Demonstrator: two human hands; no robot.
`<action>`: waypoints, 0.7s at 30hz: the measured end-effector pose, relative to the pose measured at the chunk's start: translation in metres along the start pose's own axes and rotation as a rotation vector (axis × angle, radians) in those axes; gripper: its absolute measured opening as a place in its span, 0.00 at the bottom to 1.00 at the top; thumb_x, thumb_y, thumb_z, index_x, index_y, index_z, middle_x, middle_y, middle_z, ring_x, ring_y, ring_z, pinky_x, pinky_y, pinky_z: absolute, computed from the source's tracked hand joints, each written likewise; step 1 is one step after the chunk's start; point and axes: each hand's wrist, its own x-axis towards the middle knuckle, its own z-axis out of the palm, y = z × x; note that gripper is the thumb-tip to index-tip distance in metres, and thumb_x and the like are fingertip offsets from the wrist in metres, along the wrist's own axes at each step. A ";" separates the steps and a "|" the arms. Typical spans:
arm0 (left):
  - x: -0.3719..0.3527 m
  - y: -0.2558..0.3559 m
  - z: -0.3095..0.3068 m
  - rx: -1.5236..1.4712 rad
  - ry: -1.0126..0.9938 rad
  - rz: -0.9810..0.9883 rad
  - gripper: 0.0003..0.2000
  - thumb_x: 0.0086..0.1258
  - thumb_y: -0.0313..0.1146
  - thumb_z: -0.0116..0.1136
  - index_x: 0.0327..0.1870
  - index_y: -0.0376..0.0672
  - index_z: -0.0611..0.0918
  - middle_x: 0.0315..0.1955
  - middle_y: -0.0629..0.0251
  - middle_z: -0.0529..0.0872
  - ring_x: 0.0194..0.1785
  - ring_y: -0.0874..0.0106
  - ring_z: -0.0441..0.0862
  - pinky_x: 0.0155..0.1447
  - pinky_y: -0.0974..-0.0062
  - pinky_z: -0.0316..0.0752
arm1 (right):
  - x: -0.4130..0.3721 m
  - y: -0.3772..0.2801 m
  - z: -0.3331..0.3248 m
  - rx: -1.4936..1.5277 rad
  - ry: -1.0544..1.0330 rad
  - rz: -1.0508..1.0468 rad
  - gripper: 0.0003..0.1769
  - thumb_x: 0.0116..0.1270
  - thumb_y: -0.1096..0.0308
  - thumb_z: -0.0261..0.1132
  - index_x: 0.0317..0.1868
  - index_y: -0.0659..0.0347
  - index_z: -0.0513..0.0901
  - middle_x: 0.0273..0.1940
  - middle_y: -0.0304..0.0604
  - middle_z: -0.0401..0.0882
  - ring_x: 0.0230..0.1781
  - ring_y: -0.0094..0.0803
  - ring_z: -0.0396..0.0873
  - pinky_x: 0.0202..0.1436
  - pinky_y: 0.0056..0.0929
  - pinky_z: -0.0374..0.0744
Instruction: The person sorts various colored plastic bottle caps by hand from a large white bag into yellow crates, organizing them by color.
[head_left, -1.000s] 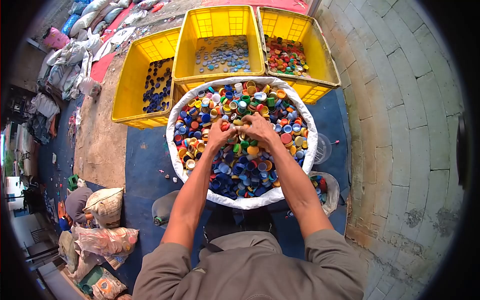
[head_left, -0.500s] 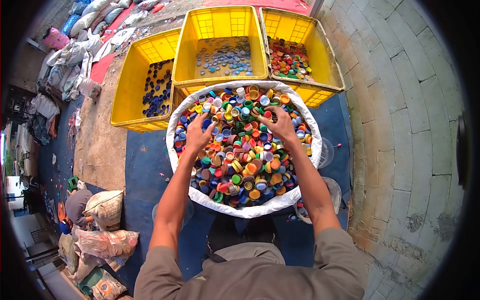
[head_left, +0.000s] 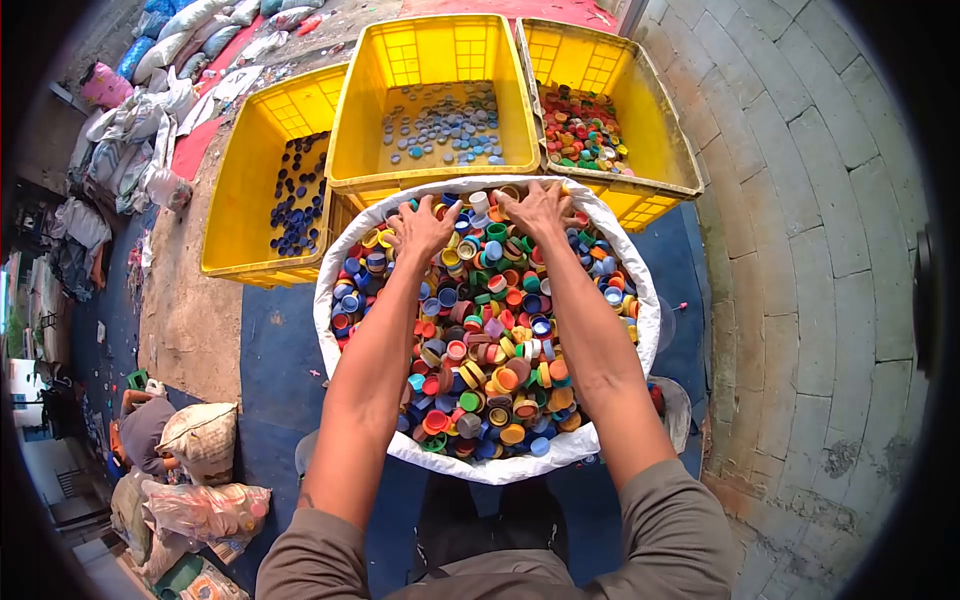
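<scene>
A large white sack (head_left: 335,325) with a rolled rim is full of mixed plastic bottle caps (head_left: 490,330) in many colours. At its far side, my left hand (head_left: 424,228) lies on the caps with its fingers apart. To the right of it, my right hand (head_left: 540,210) reaches to the far rim, fingers spread over the caps. Near the thumbs, between both hands, a white cap (head_left: 480,202) stands out. Some fingertips are hidden among the caps, and I see nothing gripped in either hand.
Behind the sack stand three yellow crates: the left crate (head_left: 225,220) has dark blue caps, the middle crate (head_left: 350,130) light blue ones, the right crate (head_left: 650,130) mostly red ones. A block wall (head_left: 800,280) runs along the right. Stuffed bags (head_left: 205,435) and a crouching person (head_left: 148,432) are at left.
Both hands have moved forward to the far side of the sack, with the arms stretched further. The left hand has opened wider. The sack looks closer in view.
</scene>
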 end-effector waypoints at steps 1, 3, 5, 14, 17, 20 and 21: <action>0.004 0.003 0.005 -0.040 0.012 -0.017 0.35 0.62 0.69 0.49 0.64 0.56 0.74 0.68 0.49 0.59 0.70 0.47 0.53 0.67 0.40 0.48 | 0.002 -0.002 0.004 0.024 -0.044 -0.007 0.43 0.53 0.32 0.62 0.65 0.47 0.72 0.70 0.56 0.56 0.73 0.60 0.45 0.64 0.81 0.47; 0.014 0.008 0.018 -0.122 0.039 -0.049 0.35 0.61 0.69 0.49 0.65 0.58 0.73 0.69 0.49 0.57 0.70 0.47 0.53 0.68 0.42 0.48 | 0.002 -0.010 0.018 -0.014 -0.141 -0.065 0.44 0.53 0.31 0.61 0.68 0.39 0.66 0.70 0.51 0.57 0.72 0.64 0.47 0.63 0.81 0.48; 0.021 0.007 0.030 -0.214 0.028 0.042 0.36 0.59 0.70 0.49 0.64 0.58 0.74 0.69 0.44 0.53 0.69 0.46 0.55 0.68 0.47 0.52 | -0.008 -0.014 0.024 -0.040 -0.164 -0.124 0.40 0.53 0.38 0.62 0.67 0.37 0.66 0.67 0.51 0.61 0.69 0.65 0.52 0.62 0.78 0.54; -0.047 -0.010 0.026 -0.545 -0.123 0.166 0.32 0.62 0.58 0.59 0.53 0.34 0.79 0.40 0.47 0.85 0.45 0.59 0.84 0.49 0.67 0.76 | -0.033 0.026 0.020 0.252 -0.433 -0.416 0.34 0.55 0.47 0.65 0.59 0.57 0.77 0.54 0.56 0.79 0.54 0.49 0.78 0.57 0.40 0.74; -0.075 -0.022 0.030 -0.522 -0.045 0.316 0.27 0.65 0.54 0.59 0.51 0.36 0.79 0.43 0.52 0.84 0.43 0.63 0.82 0.49 0.69 0.75 | -0.077 0.026 -0.011 0.274 -0.483 -0.507 0.33 0.55 0.49 0.66 0.58 0.58 0.78 0.52 0.55 0.80 0.53 0.48 0.79 0.56 0.39 0.75; -0.140 -0.018 0.012 -0.468 0.155 0.470 0.21 0.65 0.46 0.62 0.48 0.36 0.79 0.40 0.52 0.82 0.46 0.57 0.80 0.51 0.65 0.73 | -0.117 0.046 -0.005 0.222 -0.250 -0.713 0.27 0.54 0.51 0.66 0.52 0.56 0.81 0.48 0.50 0.79 0.50 0.46 0.78 0.54 0.41 0.75; -0.156 -0.026 0.016 -0.453 0.236 0.565 0.19 0.64 0.44 0.63 0.48 0.38 0.79 0.43 0.53 0.82 0.48 0.57 0.79 0.52 0.64 0.72 | -0.138 0.055 -0.007 0.216 -0.164 -0.774 0.27 0.54 0.51 0.67 0.53 0.53 0.81 0.48 0.49 0.78 0.50 0.46 0.78 0.53 0.41 0.76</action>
